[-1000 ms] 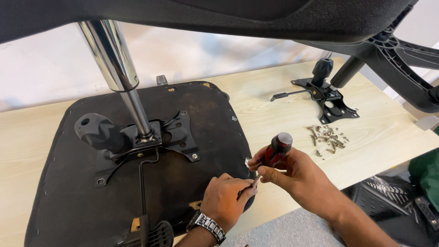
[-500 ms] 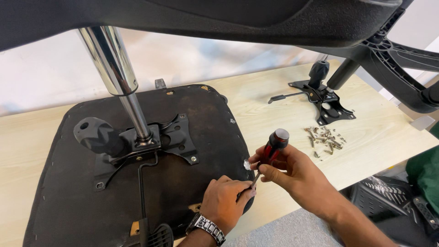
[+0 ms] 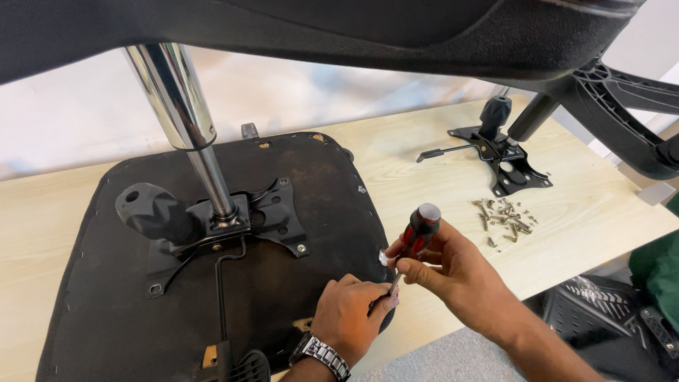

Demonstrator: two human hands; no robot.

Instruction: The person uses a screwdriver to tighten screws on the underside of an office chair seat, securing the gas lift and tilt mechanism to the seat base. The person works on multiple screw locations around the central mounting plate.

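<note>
The right hand (image 3: 453, 272) is closed around the red and black handle of a screwdriver (image 3: 417, 237), and the left hand (image 3: 350, 315) pinches its thin metal shaft near the tip, at the front right edge of the black chair seat (image 3: 318, 177) that lies upside down on the desk (image 3: 424, 177). The screwdriver looks light and stiff; I judge the ribbed handle gives a sure grip, while the bare shaft is smooth and can slip between the fingers. A small bright piece, perhaps a screw, sits by the right thumb. Loose screws (image 3: 506, 216) lie near on the desk.
</note>
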